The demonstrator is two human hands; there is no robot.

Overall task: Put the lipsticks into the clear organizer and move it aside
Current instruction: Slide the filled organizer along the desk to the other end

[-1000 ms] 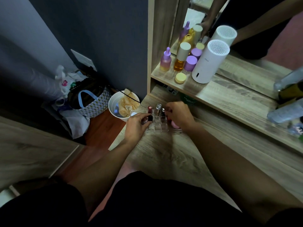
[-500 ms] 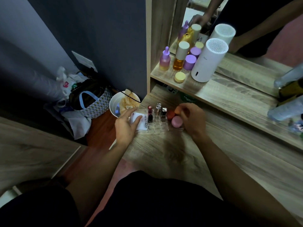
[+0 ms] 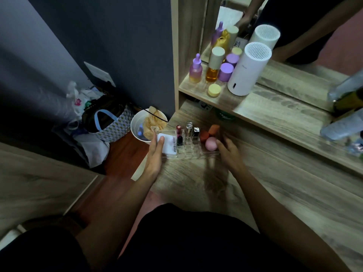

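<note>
The clear organizer (image 3: 196,151) stands on the wooden desk near its left edge. Several lipsticks (image 3: 189,129) stand upright in its slots, one red-topped, one clear-capped, one black and silver. A white packet (image 3: 169,144) fills its left section; pink and orange sponges (image 3: 210,143) sit in its right section. My left hand (image 3: 155,154) rests flat against the organizer's left end, fingers on the packet. My right hand (image 3: 227,152) is at the right end, fingers spread, touching the organizer beside the pink sponge.
A shelf above holds purple and amber bottles (image 3: 214,65), a yellow jar and a white cylinder device (image 3: 248,69) before a mirror. Clear bottles (image 3: 341,124) lie at the right. Left of the desk, on the floor, are a white bin (image 3: 140,127) and bags (image 3: 110,122).
Both hands have drawn away from the lipsticks to the organizer's two ends. The left hand now lies flatter on the white packet; the right has opened beside the pink sponge.
</note>
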